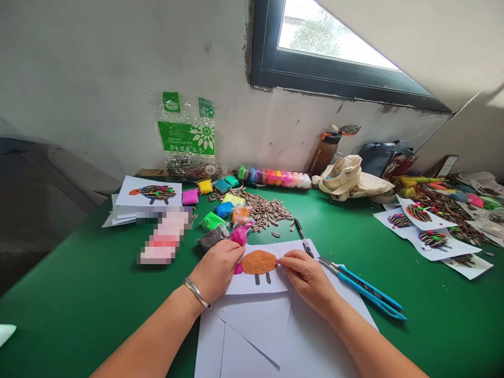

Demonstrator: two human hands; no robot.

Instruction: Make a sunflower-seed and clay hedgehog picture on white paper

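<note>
Orange clay oval (258, 262) on white paper (252, 283), left hand (216, 270) and right hand (305, 278) flanking it, fingers pressed together; blue scissors (362, 290) just right.

Water bottle (326, 150), canvas tote bag (348, 178) below window (334, 39).

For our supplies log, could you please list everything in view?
Paper sheet with clay oval: one, white and orange, under both hands.
Utility knives: two, blue, right of the sheet.
Sunflower seeds: many, striped, beyond the sheet.
Modelling clay packets: several, mixed colours, around the seeds.
Seed pictures: several, multicoloured, far right.
Water bottle: one, brown, against the wall.
Tote bag: one, cream, beside the bottle.
Bangle: one, silver, left wrist.
Left hand: on the sheet.
Right hand: on the sheet.
</note>
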